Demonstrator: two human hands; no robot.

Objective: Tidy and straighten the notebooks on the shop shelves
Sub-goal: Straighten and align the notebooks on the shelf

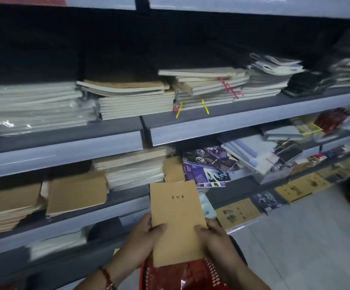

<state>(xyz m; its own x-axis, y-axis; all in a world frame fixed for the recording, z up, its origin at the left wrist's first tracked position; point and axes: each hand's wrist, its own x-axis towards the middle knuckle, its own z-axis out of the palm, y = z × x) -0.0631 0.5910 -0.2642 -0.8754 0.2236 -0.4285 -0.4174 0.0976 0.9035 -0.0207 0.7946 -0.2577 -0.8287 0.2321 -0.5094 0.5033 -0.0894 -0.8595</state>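
Note:
A brown kraft notebook [176,218] with small black characters on its cover is held upright in front of the shelves. My left hand [142,237] grips its left edge, thumb on the cover. My right hand [213,239] grips the right edge the same way. Behind it, on the middle shelf [128,197], lie stacks of similar brown notebooks [75,193] and a pale stack [132,166]. The upper shelf [232,120] carries uneven cream notebook stacks [136,99], some tied with pink and yellow string [230,88].
A red plastic basket [182,275] sits below my hands. Purple-covered notebooks [207,166] lie scattered to the right, with blue-white pads [251,151] beyond. Plastic-wrapped stacks [31,107] fill the upper left. Yellow illustrated books [239,212] line the lowest shelf beside a pale tiled floor [306,237].

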